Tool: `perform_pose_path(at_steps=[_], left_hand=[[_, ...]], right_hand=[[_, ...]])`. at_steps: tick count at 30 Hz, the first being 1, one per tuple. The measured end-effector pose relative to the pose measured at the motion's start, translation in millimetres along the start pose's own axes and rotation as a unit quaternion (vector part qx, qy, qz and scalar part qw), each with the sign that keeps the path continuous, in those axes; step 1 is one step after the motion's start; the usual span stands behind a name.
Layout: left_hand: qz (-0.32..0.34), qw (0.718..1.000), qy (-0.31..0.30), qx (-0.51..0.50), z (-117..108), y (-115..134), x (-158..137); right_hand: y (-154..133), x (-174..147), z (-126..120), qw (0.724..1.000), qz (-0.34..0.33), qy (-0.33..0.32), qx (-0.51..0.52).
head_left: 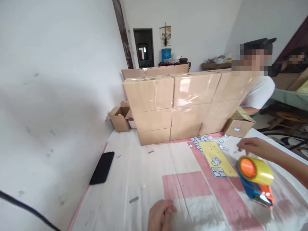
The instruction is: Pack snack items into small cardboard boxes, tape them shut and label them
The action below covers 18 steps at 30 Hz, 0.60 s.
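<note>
Near the front edge of the cloth-covered table, my left hand (161,214) is closed, its fingers curled in and pressed together; anything inside them is too small or hidden. Farther out on the right, my right hand (251,146) has its fingers bent down close to the tabletop, tips hidden. Beside it lies a yellow sheet (216,157) with small blue-edged white labels (218,172) on it, and more loose labels (222,146) around it. Just below my right forearm stands a blue and orange tape dispenser (250,189) carrying a roll of yellow tape (261,170).
Taped cardboard boxes (154,96) are stacked like a wall along the table's far side. A small box (238,125) stands at their right end, an open box (120,120) at the left. A black phone (102,167) lies left. A person in a white shirt (261,91) is beyond the boxes.
</note>
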State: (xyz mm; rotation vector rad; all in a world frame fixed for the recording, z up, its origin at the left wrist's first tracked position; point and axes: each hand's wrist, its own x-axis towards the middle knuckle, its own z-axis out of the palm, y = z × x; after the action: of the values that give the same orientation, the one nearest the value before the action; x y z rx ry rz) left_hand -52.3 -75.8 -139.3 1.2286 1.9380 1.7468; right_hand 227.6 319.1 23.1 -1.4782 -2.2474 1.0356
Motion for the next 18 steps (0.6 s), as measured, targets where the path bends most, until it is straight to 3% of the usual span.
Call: perform_pose_path(at_steps=[1,4,6,9,11,13,15,18], left_hand=[[-0.024,1.0,0.002,0.003,-23.5,2.7,16.7],[-0.063,0.998,0.011,0.021,-91.3,6.1,84.2],[-0.064,0.992,0.105,0.036,-123.7,3.1,139.6],[-0.073,0.968,0.228,0.071,-147.8,-7.6,226.1],[-0.073,0.962,0.247,0.087,-153.5,-15.7,279.5],[-0.073,0.959,0.249,0.114,-157.1,-22.6,325.4],[-0.073,0.956,0.238,0.153,-162.3,-28.1,362.2],[-0.072,0.952,0.197,0.223,-175.0,-37.2,400.6]], right_hand=[[-29.1,-2.2,22.9,0.997,-0.036,-0.072,0.009],[-130.5,-4.9,117.3,0.97,-0.152,-0.189,-0.001],[-200.3,-0.1,191.7,0.949,-0.226,-0.221,-0.007],[-293.3,18.7,299.7,0.928,-0.303,-0.209,-0.062],[-342.7,37.6,359.1,0.945,-0.263,-0.162,-0.105],[-380.0,60.4,403.1,0.96,-0.215,-0.128,-0.125],[-405.0,85.8,431.1,0.973,-0.163,-0.084,-0.136],[-424.5,124.2,449.9,0.984,-0.103,-0.028,-0.14]])
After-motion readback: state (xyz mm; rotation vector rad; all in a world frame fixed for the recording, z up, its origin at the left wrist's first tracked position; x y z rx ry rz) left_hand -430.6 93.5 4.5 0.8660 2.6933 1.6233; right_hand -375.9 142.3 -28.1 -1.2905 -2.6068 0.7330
